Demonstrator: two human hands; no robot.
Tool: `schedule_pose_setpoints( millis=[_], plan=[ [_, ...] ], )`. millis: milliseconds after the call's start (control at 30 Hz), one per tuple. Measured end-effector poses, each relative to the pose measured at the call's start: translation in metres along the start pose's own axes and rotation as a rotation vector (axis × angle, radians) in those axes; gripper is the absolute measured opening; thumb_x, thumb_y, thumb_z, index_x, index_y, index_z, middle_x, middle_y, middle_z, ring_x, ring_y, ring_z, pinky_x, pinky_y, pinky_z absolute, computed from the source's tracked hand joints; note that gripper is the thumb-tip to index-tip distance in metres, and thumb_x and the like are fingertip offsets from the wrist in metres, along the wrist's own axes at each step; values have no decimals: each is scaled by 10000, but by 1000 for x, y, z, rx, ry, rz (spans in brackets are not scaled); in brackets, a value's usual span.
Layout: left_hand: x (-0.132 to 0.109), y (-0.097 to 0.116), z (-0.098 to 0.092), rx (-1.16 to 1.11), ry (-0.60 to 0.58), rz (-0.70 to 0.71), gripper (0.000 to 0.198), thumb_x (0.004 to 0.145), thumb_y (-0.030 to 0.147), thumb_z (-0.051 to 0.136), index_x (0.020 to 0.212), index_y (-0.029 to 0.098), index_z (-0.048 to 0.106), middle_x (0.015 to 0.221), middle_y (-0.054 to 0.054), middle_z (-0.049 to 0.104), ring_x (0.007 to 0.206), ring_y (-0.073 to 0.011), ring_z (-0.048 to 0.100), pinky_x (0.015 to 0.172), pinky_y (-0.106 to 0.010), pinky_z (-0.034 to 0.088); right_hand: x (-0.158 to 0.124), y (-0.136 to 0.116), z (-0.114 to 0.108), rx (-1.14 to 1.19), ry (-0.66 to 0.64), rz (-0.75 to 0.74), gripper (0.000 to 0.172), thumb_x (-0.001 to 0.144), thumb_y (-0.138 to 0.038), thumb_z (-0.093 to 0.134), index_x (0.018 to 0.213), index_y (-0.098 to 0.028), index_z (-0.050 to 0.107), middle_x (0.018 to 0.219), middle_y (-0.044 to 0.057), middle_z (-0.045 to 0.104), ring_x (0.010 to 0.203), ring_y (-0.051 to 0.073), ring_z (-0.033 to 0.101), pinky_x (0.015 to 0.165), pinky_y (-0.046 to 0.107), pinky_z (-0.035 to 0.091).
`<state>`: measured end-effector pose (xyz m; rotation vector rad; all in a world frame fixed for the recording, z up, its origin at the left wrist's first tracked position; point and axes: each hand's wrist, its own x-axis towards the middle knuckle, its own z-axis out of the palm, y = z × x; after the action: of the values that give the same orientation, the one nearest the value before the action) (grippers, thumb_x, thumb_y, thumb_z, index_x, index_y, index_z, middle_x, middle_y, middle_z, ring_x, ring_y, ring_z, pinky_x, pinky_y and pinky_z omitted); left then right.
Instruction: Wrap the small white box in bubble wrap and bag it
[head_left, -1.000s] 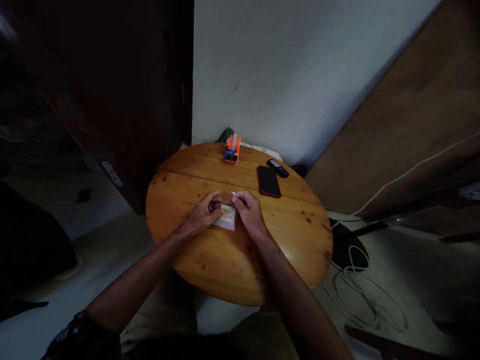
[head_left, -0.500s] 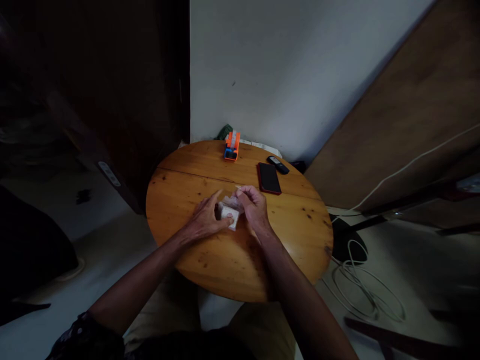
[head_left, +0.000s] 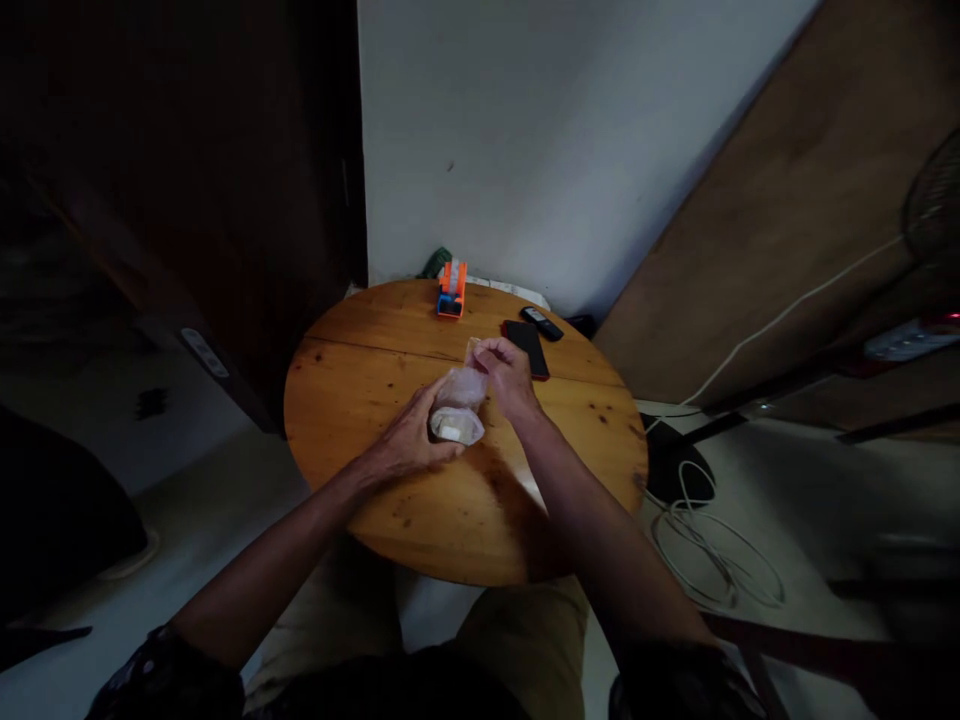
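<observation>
Two bare hands work over the middle of a round wooden desk [head_left: 337,385], well in from every edge. Between them is crinkled, see-through plastic wrapping [head_left: 463,388], with a small white block [head_left: 453,433] at its nearer end. The left hand [head_left: 411,437] curves wide around the left of the block, thumb on the near side; whether it grips or only steadies, I cannot tell. The right hand [head_left: 504,368] pinches the wrapping's far end, fingertips close together.

Handling film this thin well calls for an even, gentle pull from the right and a calm left hand against the block — a jerk could tear the plastic or tip the block.

An orange-and-blue tape dispenser [head_left: 451,290] stands by the far edge; a dark phone [head_left: 529,350] and a handset [head_left: 541,323] lie toward the far right edge.

Several left fingers are hidden behind the wrapping, and the right forearm and hand cover part of the phone. Dim light leaves the block's markings, and whether plastic covers it fully, unclear.
</observation>
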<state>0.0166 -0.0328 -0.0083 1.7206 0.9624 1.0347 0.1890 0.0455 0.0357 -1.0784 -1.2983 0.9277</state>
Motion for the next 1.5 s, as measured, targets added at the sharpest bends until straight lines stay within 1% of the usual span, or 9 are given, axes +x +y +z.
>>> schedule_pose_setpoints(
  millis=[233,433,600,733,867,1100,1267,1400,1500],
  plan=[
    [6,4,-12,-323,-30,-209,654,754,502,724,1288,152,578,1189,-109,680,1058,-242,655,919,-350,505,27,12,2,-103,67,124,107,726,-289,582,665,-201,567,629,-28,559,594,129,487,621,276,405],
    [13,-1,-12,-468,55,-292,555,622,279,751,1155,145,682,1019,-59,722,872,-179,652,753,-264,482,-7,1,-31,-485,261,-81,313,886,-383,416,1015,-201,636,914,32,669,849,179,606,769,289,469],
    [14,-2,-11,-485,48,-319,586,601,205,713,1184,150,696,954,-39,730,771,-151,633,700,-254,475,-72,-35,-12,-882,-43,22,424,863,-539,556,1061,-175,648,854,65,696,770,226,648,743,339,488],
    [12,-4,-11,-485,59,-284,608,609,240,748,1206,150,679,1005,-53,733,882,-182,658,810,-291,502,-80,-44,11,-1160,-123,119,488,831,-412,642,1243,-154,596,1044,151,727,904,292,687,786,368,486],
    [13,-8,-11,-474,122,-195,642,624,290,765,1238,144,643,1132,-94,718,1046,-234,653,935,-346,496,-63,-22,-7,-1000,-41,118,269,830,-216,528,1064,-185,655,865,69,725,811,232,666,735,314,465],
    [17,-8,-13,-63,266,-120,700,718,424,739,1351,187,557,1304,-124,601,1184,-276,585,981,-404,500,-54,21,-30,-381,50,140,152,766,-363,513,724,-217,526,634,-30,525,594,144,468,547,245,366],
    [10,-3,-7,231,329,22,630,673,387,787,1250,201,618,1079,-63,635,1002,-221,610,927,-358,499,-53,29,-25,-395,70,92,224,776,-415,515,673,-217,508,630,-35,494,606,141,452,552,242,348],
    [14,-10,-9,142,335,-100,497,708,298,686,1187,173,639,797,8,624,715,-142,580,694,-252,472,-52,28,-30,-488,106,74,261,828,-417,475,687,-212,553,625,-28,516,628,154,492,577,244,374],
    [18,-19,-21,66,448,-214,372,746,291,603,1091,158,652,692,25,608,582,-121,532,558,-220,398,-50,24,-35,-642,152,81,265,866,-379,453,763,-203,622,701,2,612,699,179,558,628,256,420]
  ],
)
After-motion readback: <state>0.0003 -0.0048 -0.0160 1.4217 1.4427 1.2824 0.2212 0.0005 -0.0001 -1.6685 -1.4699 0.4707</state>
